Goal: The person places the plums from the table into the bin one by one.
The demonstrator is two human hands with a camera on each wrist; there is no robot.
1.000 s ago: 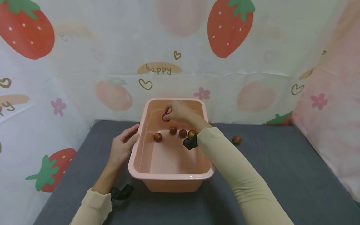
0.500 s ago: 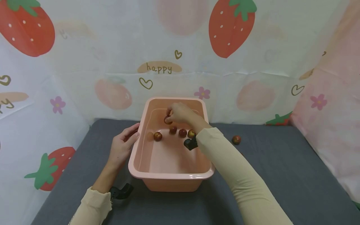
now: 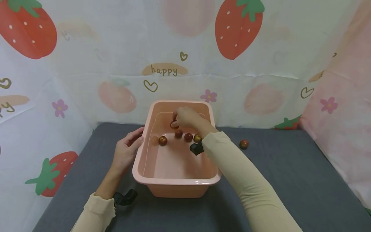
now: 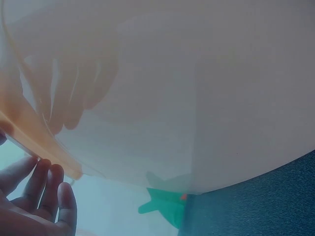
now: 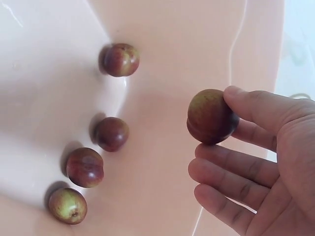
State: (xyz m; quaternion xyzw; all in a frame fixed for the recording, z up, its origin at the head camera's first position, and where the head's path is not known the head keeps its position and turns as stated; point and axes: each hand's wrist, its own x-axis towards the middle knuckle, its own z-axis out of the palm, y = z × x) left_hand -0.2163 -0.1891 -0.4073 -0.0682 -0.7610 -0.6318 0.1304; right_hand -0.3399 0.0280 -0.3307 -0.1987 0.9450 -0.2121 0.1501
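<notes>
Plum (image 5: pixel 210 115) hung pinched in my right hand (image 5: pixel 290 169), four others (image 5: pixel 112 134) lay below those fingertips in the tub (image 3: pixel 176 181), my relaxed left hand (image 3: pixel 124 151) touched its side; one thumb slip risked a bruising drop!

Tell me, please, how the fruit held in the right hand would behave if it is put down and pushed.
The fruit would probably roll, since it is nearly round. Its smooth skin may make it slightly slippery. It seems fairly firm: the right hand pinches it without a visible dent.
</notes>
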